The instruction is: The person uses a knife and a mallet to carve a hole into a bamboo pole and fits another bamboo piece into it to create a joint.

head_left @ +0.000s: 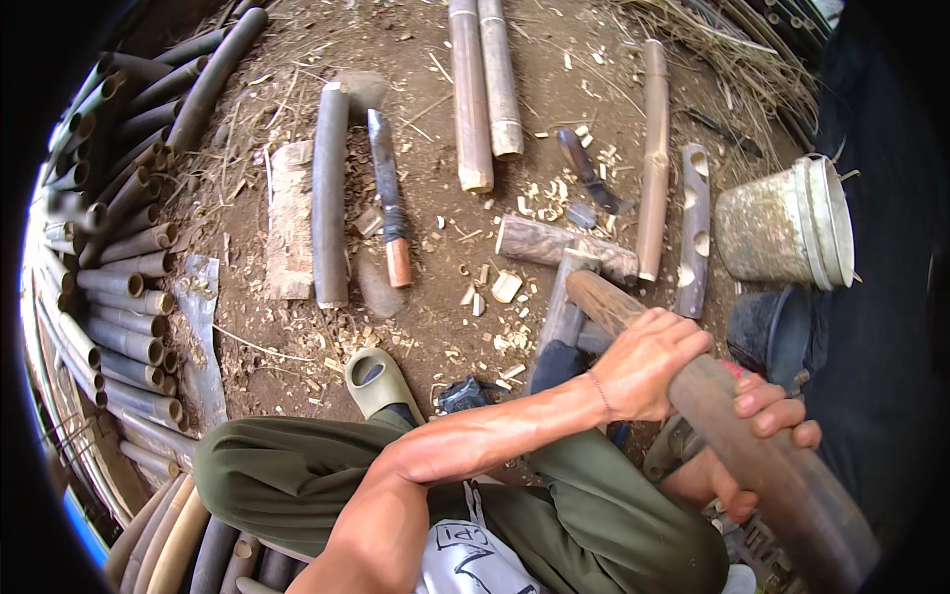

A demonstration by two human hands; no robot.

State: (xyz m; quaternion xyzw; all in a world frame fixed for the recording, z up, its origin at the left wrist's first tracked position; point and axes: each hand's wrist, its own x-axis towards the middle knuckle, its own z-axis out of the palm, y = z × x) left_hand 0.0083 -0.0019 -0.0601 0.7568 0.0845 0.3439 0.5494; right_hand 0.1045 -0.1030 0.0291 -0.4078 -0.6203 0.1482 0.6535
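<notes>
Bamboo is what we hold. Our left hand is wrapped over the top of a thick brown bamboo pole, and our right hand curls round it from the far side, a bit lower down. Both hands are closed tight on the pole. It slants across our lap, over our green trousers, with its cut end pointing at the dirt ground.

We think the pole is heavy and stiff. It looks smooth, so it could slip or roll. Two hands around the middle, set a little apart, seems the best hold.

On the ground ahead lies a big knife with an orange handle, beside a grey bamboo piece. A notched bamboo piece lies near a dirty white bucket. A wooden mallet rests near the pole's end. Wood chips are scattered about. Stacked bamboo tubes fill our left side. Our green sandal sits by our knee.
</notes>
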